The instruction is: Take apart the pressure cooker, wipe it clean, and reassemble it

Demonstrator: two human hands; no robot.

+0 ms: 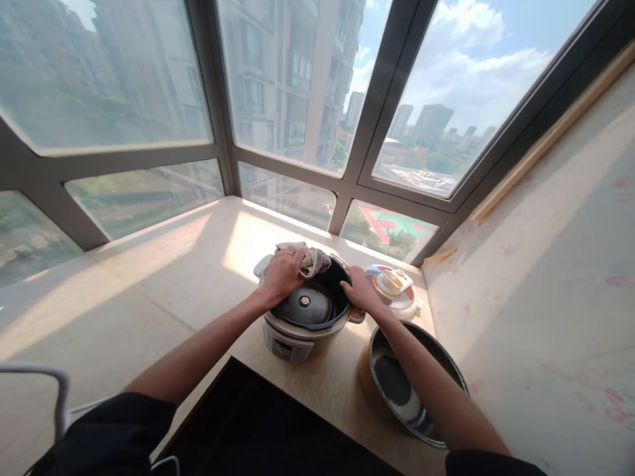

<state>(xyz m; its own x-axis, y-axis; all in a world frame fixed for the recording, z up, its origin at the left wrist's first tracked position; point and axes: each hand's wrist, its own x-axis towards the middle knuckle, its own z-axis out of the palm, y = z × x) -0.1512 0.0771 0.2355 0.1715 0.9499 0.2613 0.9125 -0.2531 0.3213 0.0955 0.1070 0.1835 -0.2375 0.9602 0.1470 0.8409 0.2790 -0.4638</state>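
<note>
In the head view a light-coloured rice cooker (325, 337) stands open on the sill, its dark inside showing a round heating plate (297, 307) with a small centre knob. My left hand (286, 272) is closed around a crumpled, patterned cloth (315, 262) at the cooker's far rim. On the cooker's right rim rests my right hand (362, 291), its thumb inside the edge and its fingers curled over the outside. The cooker's lid (397, 285), with a pale handle, lies to the right behind that hand. Under my right forearm sits a metal inner pot (367, 371), partly covered by the arm.
The pale sill (163, 277) stretches left to the window frames (225, 158). A patterned wall (536, 304) bounds the right side. A white curved tube or cable (59, 390) is at the lower left. A dark recess (258, 423) lies below the sill's front edge.
</note>
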